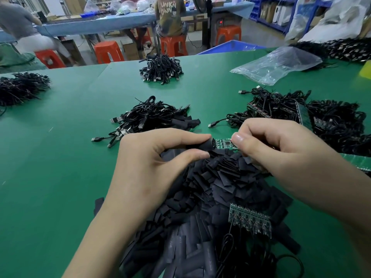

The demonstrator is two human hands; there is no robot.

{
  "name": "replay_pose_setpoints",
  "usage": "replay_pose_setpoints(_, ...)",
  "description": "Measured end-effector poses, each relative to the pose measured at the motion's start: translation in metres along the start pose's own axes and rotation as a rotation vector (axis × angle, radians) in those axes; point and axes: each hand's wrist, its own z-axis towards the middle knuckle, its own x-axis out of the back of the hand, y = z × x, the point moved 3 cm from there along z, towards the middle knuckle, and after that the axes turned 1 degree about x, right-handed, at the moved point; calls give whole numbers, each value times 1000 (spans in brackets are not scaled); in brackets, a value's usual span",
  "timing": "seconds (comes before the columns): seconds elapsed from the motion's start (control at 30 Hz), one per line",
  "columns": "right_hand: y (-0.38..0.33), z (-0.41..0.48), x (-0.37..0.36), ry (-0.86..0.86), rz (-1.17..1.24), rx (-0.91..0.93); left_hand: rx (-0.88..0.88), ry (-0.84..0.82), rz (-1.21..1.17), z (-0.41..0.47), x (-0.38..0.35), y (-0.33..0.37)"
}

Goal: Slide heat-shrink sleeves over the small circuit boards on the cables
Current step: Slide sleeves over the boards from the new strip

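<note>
L hand (152, 165) thumb + forefinger pinch a black sleeve (202, 146) at frame centre. R hand (281, 149) pinches the small green board (224, 144), its end at the sleeve mouth. Best keep the mouth round and push straight. Sleeve pile (210, 187) below: matte, flat-creased tubes. Cable bundle (152, 117) above: glossy, tangled.

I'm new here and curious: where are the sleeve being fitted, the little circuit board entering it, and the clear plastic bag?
sleeve being fitted (208, 145): head view, its open end.
little circuit board (223, 143): head view, its bare green middle.
clear plastic bag (279, 63): head view, its crumpled middle.
</note>
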Motion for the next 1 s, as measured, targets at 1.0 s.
replay_pose_setpoints(1.0, -1, 1, -10, 41, -100, -46, 15, -38, 267, -4, -6, 4)
